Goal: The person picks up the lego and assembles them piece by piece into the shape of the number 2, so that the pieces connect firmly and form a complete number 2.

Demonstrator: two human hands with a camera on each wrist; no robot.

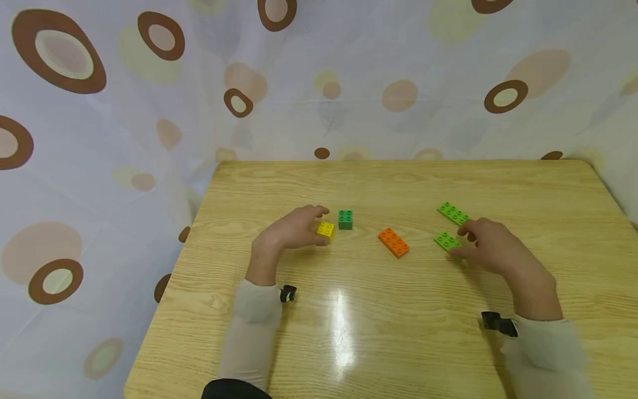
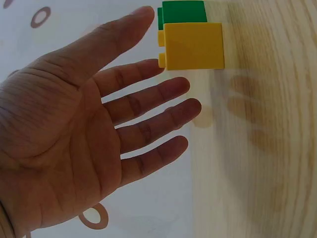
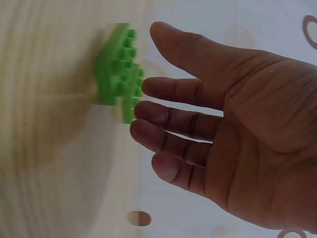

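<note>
My left hand (image 1: 319,224) hovers just left of a yellow brick (image 1: 325,230), fingers spread and straight, holding nothing. The left wrist view shows the open left hand (image 2: 151,49) with the yellow brick (image 2: 193,45) just past its fingertips and a dark green brick (image 2: 183,11) behind it. My right hand (image 1: 461,241) reaches a small light green plate (image 1: 445,240), fingers relaxed, thumb beside its near edge. In the right wrist view the right hand (image 3: 148,64) is open with the light green plate (image 3: 115,69) at its fingertips; whether they touch is unclear.
On the wooden table (image 1: 399,332) the dark green brick (image 1: 345,219) sits right of the yellow one. An orange brick (image 1: 393,243) lies in the middle and a long light green plate (image 1: 452,213) farther back right. A spotted curtain (image 1: 319,83) hangs behind.
</note>
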